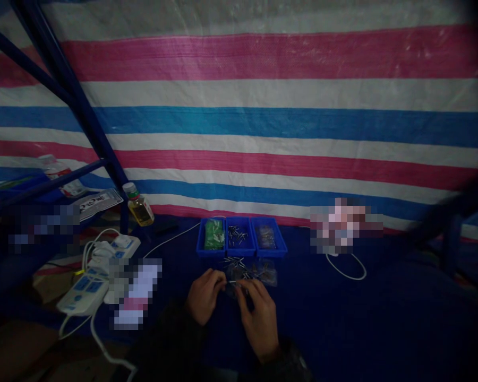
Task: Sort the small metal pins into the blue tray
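Note:
Close together over the blue table, my left hand (207,294) and my right hand (260,313) are both closed in a pinch. Between their fingertips shows a thin silvery piece (231,281), too small and dim to name exactly. Just beyond the fingers lie a small heap of thin metal pieces (234,262) and a clear plastic bag (267,273) with small items in it. Behind these stand three joined blue bins: the left bin (199,244) has a green packet (214,234), the middle bin (241,250) loose metal pieces, the right bin (282,246) clear bags.
White power strips (83,292) with plugs and cables lie at the left, near a blurred-out flat object (139,292). A bottle of yellow liquid (141,207) stands behind them by a blue metal frame (91,122). A white cable loop (358,277) lies at the right. Striped sheeting (263,127) hangs behind.

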The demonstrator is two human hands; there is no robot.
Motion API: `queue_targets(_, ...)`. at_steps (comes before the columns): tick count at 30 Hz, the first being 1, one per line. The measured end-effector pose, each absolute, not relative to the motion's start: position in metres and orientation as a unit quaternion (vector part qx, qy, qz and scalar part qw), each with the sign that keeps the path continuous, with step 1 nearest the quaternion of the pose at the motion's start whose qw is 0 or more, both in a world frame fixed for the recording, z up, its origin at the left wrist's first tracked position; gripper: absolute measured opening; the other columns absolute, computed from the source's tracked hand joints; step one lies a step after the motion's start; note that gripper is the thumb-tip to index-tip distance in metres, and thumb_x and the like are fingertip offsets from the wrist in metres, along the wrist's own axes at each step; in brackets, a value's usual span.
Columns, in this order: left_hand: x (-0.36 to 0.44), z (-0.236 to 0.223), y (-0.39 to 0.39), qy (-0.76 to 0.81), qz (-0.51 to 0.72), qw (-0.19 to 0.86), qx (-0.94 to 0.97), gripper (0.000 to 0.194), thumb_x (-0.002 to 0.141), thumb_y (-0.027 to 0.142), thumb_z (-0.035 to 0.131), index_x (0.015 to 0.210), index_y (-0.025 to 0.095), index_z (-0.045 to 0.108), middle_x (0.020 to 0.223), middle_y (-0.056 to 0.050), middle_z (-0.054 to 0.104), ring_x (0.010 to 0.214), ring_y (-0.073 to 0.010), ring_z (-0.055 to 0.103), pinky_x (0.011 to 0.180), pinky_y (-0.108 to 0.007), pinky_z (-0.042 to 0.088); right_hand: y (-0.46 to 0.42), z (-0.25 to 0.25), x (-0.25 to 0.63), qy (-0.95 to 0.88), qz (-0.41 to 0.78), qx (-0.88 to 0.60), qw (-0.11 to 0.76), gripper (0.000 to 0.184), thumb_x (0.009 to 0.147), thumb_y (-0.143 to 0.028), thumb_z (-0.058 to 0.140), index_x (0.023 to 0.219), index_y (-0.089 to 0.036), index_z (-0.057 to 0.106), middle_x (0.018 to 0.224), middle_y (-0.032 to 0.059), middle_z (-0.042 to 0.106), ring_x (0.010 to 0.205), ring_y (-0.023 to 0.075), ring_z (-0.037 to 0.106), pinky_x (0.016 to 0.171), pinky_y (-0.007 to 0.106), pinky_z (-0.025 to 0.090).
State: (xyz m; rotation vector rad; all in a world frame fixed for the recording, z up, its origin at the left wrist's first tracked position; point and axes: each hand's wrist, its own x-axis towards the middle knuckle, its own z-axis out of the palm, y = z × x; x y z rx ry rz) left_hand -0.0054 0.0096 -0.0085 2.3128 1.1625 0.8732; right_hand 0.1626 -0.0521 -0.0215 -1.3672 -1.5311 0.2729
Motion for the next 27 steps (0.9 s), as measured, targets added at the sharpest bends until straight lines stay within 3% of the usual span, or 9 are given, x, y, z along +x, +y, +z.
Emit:
queue_targets(8,-0.0040,-0.0027,0.0034,0.356,0.342,0.230,0.839,0.024,0.105,0.027,0.046,0.087,0.021,0.060,0.077,-0.002,0.068,0.077,-0.0183,0.062,0.073,-0.029,0.046,-0.0514,-0.0242,0.1636,-0.649,0.123,-0.558,0.503,0.019,0.103,-0.022,0.050,0.098,-0.025,0.069,0.095,0.0046,0.070,0.089,0.0215,0.067,0.082,0.035,0.055)
queue_targets(13,-0.0042,-0.0045,0.0026,0.351,0.317,0.231,0.851,0.017,0.103,0.024,0.051,0.099,0.021,0.067,0.085,-0.003,0.075,0.079,-0.0188,0.065,0.078,-0.031,0.048,-0.0524,-0.0225,0.1645,-0.647,0.146,-0.544,0.514,0.021,0.103,-0.023,0.049,0.098,-0.025,0.069,0.094,0.0052,0.069,0.088,0.0220,0.066,0.082,0.036,0.055)
queue_targets(27,-0.0029,-0.0014,0.0018,0.344,0.320,0.225,0.854,0.018,0.100,0.023,0.056,0.093,0.020,0.073,0.084,-0.005,0.077,0.074,-0.0185,0.066,0.075,-0.033,0.051,-0.0526,-0.0203,0.1625,-0.640,0.195,-0.533,0.518,0.023,0.103,-0.020,0.048,0.096,-0.024,0.070,0.099,0.0053,0.069,0.093,0.0207,0.068,0.086,0.032,0.055)
